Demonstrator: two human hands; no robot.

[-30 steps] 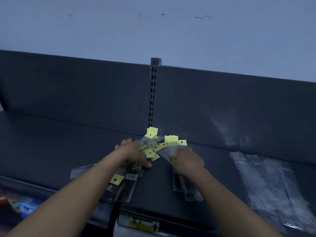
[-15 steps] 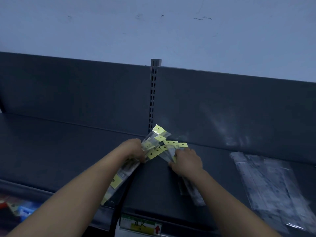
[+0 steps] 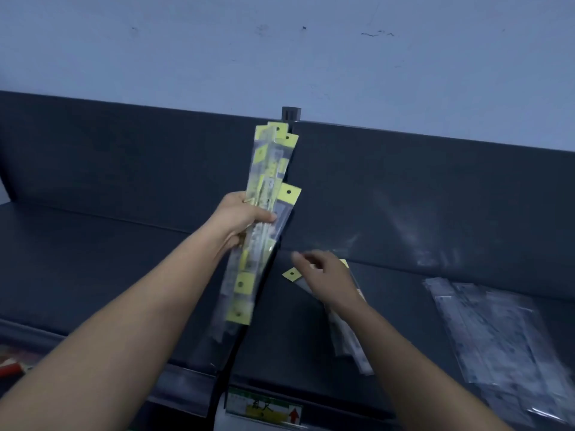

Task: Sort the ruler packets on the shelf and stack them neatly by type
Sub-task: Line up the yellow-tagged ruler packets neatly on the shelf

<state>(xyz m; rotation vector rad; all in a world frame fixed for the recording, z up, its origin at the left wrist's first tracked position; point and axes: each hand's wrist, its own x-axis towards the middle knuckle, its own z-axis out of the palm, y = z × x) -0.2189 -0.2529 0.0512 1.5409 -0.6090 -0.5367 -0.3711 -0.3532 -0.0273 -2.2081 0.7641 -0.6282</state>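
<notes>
**Ruler packets, yellow-tagged: one bundle raised, remainder on shelf**

Change: a second ago both hands were pressing a fanned heap of packets flat on the shelf. Most of that heap is now gathered into one bundle and lifted off it. Judged meaning: the yellow-tagged type is being collected as one lot. It still needs squaring and setting down, and a few packets are left to pick up.

- Bundle of ruler packets (image 3: 270, 169): held nearly upright in front of the back panel. Tags show at both the top and bottom ends, and the edges are uneven.
- Loose ruler packets (image 3: 343, 334): lying on the shelf (image 3: 93, 262), below the right hand.
- Stack of clear packets (image 3: 497, 331): flat on the shelf at the right, well apart from the rest.
- Left hand (image 3: 245, 217): fingers and thumb curled round the middle of the bundle.
- Right hand (image 3: 329, 275): fingers loose and partly spread, holding nothing, over the loose packets. It is too blurred to tell whether it touches them.
</notes>
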